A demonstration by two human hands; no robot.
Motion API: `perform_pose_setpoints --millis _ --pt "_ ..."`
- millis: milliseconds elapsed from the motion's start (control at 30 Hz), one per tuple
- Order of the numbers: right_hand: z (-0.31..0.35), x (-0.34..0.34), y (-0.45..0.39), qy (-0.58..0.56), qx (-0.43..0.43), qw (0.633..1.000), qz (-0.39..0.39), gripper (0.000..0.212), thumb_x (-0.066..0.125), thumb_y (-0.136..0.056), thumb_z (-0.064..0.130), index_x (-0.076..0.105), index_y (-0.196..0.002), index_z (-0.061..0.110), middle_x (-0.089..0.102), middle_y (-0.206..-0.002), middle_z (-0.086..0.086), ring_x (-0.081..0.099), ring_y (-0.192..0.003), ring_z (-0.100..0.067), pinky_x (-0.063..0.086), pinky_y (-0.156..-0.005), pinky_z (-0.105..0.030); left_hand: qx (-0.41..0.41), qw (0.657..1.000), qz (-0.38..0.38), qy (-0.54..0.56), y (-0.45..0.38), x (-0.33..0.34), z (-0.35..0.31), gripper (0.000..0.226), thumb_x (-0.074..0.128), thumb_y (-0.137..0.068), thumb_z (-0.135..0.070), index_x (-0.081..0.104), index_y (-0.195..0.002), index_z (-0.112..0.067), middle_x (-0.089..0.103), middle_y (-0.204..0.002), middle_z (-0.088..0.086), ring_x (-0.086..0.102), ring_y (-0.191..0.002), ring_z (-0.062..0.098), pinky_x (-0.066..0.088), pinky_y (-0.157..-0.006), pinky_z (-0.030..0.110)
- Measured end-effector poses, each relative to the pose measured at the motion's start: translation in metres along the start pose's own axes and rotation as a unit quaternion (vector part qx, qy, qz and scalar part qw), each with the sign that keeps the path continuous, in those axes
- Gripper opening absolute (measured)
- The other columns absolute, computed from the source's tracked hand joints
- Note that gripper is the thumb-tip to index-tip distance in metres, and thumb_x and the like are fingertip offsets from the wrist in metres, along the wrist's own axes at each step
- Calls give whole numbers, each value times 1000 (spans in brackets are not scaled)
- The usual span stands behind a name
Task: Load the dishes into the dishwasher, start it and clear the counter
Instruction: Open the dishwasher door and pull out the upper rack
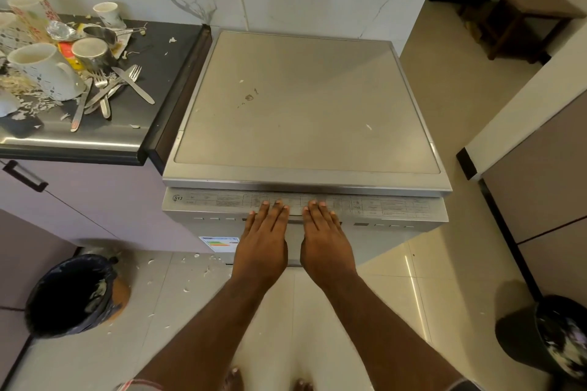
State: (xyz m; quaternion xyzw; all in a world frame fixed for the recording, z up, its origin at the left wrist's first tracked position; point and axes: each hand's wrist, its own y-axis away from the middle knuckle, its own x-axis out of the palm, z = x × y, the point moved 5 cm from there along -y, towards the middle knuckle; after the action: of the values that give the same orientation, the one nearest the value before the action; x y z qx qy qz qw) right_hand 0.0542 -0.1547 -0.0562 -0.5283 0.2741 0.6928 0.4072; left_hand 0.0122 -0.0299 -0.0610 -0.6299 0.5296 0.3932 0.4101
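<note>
Head view: left hand [265,232] and right hand [324,232], fingers straight, press the dishwasher [305,98] front beside the cluttered counter [165,73].

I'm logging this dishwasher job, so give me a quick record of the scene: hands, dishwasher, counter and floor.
left hand: open, fingers straight, flat on the top edge of the dishwasher door
right hand: open, same pose beside the left
dishwasher: door looks slightly ajar, its top control strip exposed; top bears a few crumbs
counter: dirty mugs, steel cups, forks and knives, food scraps
floor: lined bin at left, scattered scraps around it
dishes loaded: none yet
</note>
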Motion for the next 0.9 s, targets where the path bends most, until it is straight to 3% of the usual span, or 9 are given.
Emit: perform_pose_setpoints --millis 67,233,300,367,433,567,700,833,900 --pt "-1 3 8 3 1 1000 12 64 46 -103 17 15 -158 7 10 -166 -11 -10 -147 -19 -9 -117 -35 -4 1000 9 -2 8 0 -3 64 45 -101 -12 15 -158 -13 10 -166 6 -10 -149 18 -10 -119 35" --pt "2 -4 19 14 9 1000 -3 55 49 -103 23 35 -154 10 31 -162 -10 25 -152 -25 13 -121 -39 -6 999 30 -10 26 0 -3 65 42 -102 -13 11 -159 -17 -2 -163 -1 -13 -149 16 -10 -120 35" --pt "0 -12 15 6 29 1000 -3 56 46 -105 24 29 -157 14 22 -166 -8 21 -153 -25 18 -123 -41 -9 999 39 -11 31 2 -5 65 39 -102 -12 9 -159 -18 -4 -163 -2 -16 -149 16 -13 -119 34" --pt "-2 -14 15 13 49 999 17 60 40 -107 24 15 -161 14 9 -169 -7 8 -156 -24 11 -124 -41 -16 999 35 -7 37 2 -7 64 40 -102 -12 11 -159 -18 3 -166 0 -15 -149 15 -12 -118 34" --pt "0 -12 20 8 56 998 20 60 39 -107 19 13 -161 13 7 -169 -8 4 -156 -24 6 -124 -39 -18 999 38 5 44 1 -7 62 40 -102 -12 14 -159 -18 8 -167 0 -11 -150 14 -11 -118 32" --pt "7 -8 38 -5 72 997 -1 59 45 -103 13 25 -158 10 20 -166 -11 15 -155 -26 12 -123 -40 -12 1000 11 5 50 -13 -1 56 44 -102 -12 31 -156 -19 31 -162 2 19 -153 20 9 -125 37" --pt "18 -5 60 3 93 996 0 54 51 -100 18 38 -153 8 34 -161 -13 29 -150 -28 24 -121 -44 -12 997 64 -47 50 -23 10 62 50 -103 -28 22 -158 -21 21 -166 3 11 -154 26 11 -126 46" --pt "26 -3 81 11 118 993 -21 45 64 -93 16 58 -136 7 55 -143 -14 57 -127 -32 51 -103 -47 7 996 66 -60 65 -29 11 62 58 -99 -36 32 -154 -23 37 -158 1 30 -148 22 23 -123 44" --pt "30 -4 91 14 124 992 -23 41 66 -91 17 61 -131 10 60 -135 -10 61 -117 -28 56 -95 -43 10 997 48 -59 77 -28 11 60 61 -97 -37 38 -150 -24 46 -152 -2 39 -141 20 30 -120 42"
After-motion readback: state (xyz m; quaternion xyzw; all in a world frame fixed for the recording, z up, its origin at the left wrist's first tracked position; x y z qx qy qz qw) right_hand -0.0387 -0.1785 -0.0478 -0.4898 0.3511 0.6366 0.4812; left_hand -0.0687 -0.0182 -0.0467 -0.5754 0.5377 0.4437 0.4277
